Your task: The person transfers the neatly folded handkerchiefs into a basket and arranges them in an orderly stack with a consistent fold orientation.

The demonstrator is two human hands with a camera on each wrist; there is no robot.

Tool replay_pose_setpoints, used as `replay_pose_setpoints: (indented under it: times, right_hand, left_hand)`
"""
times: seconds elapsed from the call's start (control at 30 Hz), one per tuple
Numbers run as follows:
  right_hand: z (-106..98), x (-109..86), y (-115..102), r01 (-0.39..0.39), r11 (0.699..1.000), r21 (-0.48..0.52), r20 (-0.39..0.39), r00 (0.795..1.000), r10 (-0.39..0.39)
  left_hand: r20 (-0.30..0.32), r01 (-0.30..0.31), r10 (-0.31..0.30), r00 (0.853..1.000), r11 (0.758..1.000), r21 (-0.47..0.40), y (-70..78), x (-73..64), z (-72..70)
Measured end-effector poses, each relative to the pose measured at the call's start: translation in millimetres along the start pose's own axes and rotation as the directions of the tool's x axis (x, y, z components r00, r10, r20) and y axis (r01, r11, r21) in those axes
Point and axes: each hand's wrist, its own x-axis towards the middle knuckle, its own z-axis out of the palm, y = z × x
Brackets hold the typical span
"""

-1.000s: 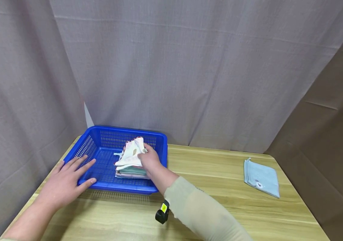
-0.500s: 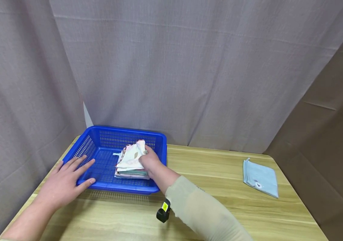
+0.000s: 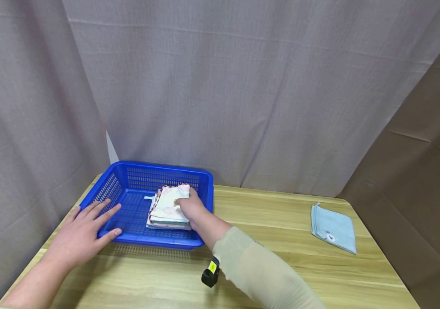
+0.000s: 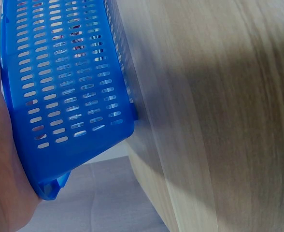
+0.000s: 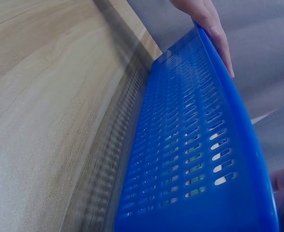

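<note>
A blue plastic basket [image 3: 154, 241] stands at the left of the table in the head view. Its near right part holds a stack of folded towels [image 3: 170, 226], and a white folded towel [image 3: 167, 205] with a red-and-dark edging lies on top. My right hand [image 3: 195, 209] pinches this white towel at its right edge, thumb above; the other fingers are mostly hidden. My left hand [image 3: 80, 235] rests with spread fingers on the basket's left near corner. The left wrist view shows that hand [image 4: 7, 159] against the rim beside the slotted wall [image 4: 69, 87].
A light blue folded towel [image 3: 333, 227] lies on the wooden table [image 3: 274, 214] at the far right. Grey curtain [image 3: 235, 94] hangs behind the table, and a brown sheet [image 3: 417, 180] borders it on the right. A black wrist device [image 3: 210, 274] hangs under the right sleeve.
The right hand has brought the white towel down and slightly to the right, so it now lies flatter on the stack. The left hand stays at the basket's corner.
</note>
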Motion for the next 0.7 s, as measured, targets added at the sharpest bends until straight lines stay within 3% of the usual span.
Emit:
replay_pose_setpoints:
  times: [0.7]
  right_hand:
    - [2,-11.6,-3,0.093,0.994,-0.058,-0.100,0.990,-0.098]
  left_hand:
    - [0.002,-0.006,0.006,1.000,1.000,-0.007,-1.3,-0.1,1.1]
